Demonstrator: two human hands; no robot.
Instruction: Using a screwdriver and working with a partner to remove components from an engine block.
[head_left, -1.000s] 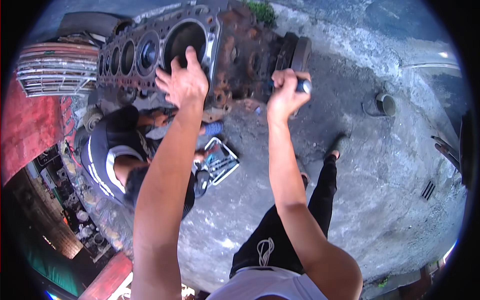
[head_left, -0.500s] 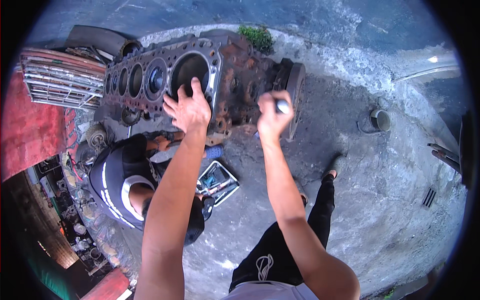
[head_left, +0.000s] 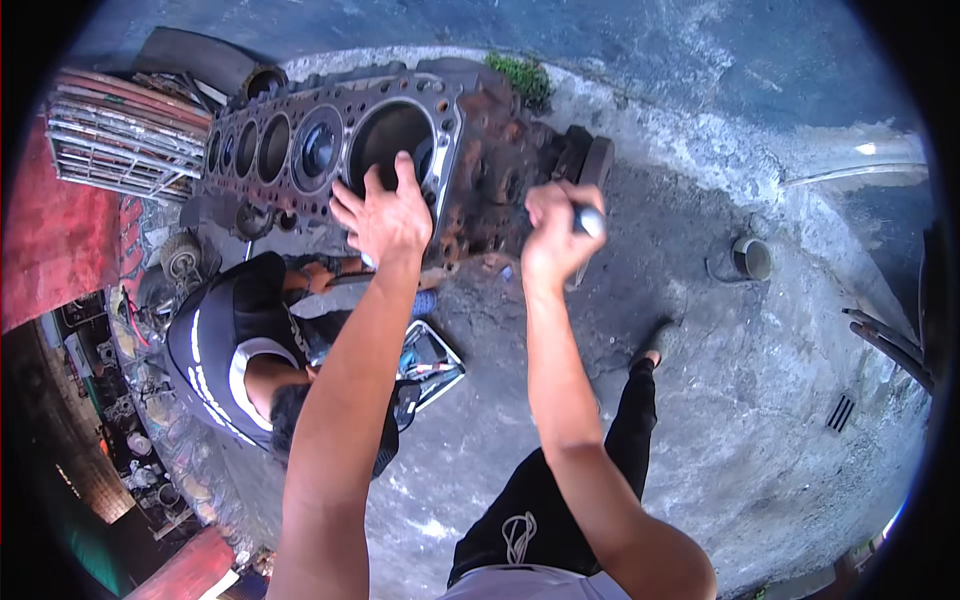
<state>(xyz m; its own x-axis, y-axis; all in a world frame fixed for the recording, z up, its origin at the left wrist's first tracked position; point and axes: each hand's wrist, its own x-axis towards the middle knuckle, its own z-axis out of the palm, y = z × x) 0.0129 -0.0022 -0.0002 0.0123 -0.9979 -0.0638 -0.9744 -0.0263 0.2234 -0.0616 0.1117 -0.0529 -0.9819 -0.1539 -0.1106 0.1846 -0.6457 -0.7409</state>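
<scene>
A rusty engine block point(head_left: 485, 165) with a row of several round cylinder bores lies along the far side. My left hand point(head_left: 392, 222) rests at the rim of the nearest bore point(head_left: 385, 128), fingers spread and reaching over its edge. Beside the block's right end, my right hand point(head_left: 555, 238) is closed in a fist around a dark tool handle with a round pale end point(head_left: 588, 220). The rest of that tool is hidden by the hand, and motion blurs it slightly. A dark disc-like part point(head_left: 598, 160) stands out from the block behind this hand.
A co-worker point(head_left: 225, 340) in a dark vest crouches left of my left forearm, hands near the block's lower side. An open tool case point(head_left: 455, 378) lies on the floor between us. Metal racks point(head_left: 130, 135) stand at left; a can point(head_left: 750, 258) sits at right.
The view has shifted slightly, so the block sits a little further right. My right hand keeps its hold, its tool's end turned a bit. The co-worker's head has come into view beside my left forearm.
</scene>
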